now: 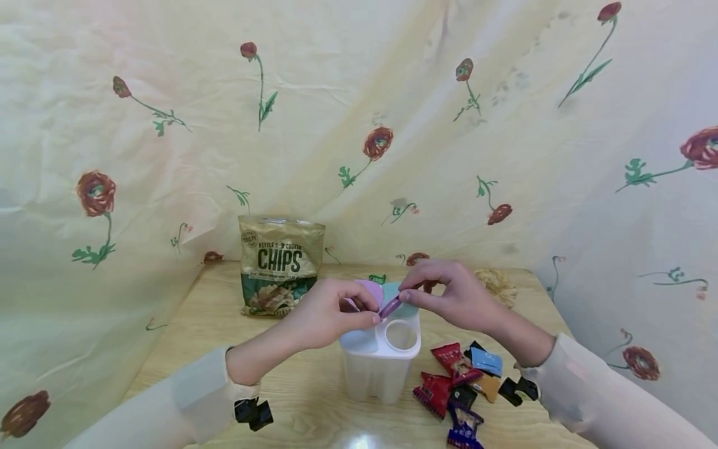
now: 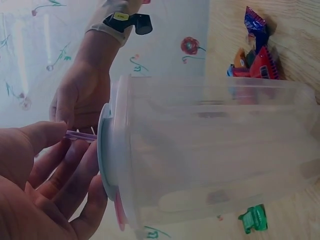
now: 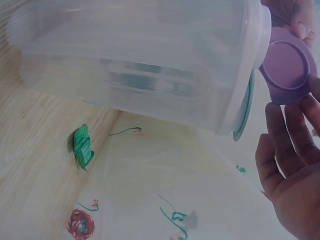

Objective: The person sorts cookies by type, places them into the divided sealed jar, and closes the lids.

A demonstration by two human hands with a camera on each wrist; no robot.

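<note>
Above a translucent, white-rimmed plastic container (image 1: 378,377), both hands hold a small round purple lid (image 3: 286,67) by opposite edges. It appears edge-on in the head view. My left hand (image 1: 328,312) pinches its left end between thumb and fingers; my right hand (image 1: 451,293) pinches the right end. On the container's top, a light blue lid (image 1: 359,340), a lilac lid (image 1: 371,289) and a green lid (image 1: 409,307) cover three openings. The front right round opening (image 1: 401,335) is uncovered. No contents show through the walls.
Several small wrapped snacks, among them a red packet (image 1: 434,393) and a blue packet (image 1: 485,360), lie right of the container. A chips bag (image 1: 280,265) stands behind left. Behind the container lies a green packet (image 3: 83,146). A yellowish bundle (image 1: 497,287) rests at the back right.
</note>
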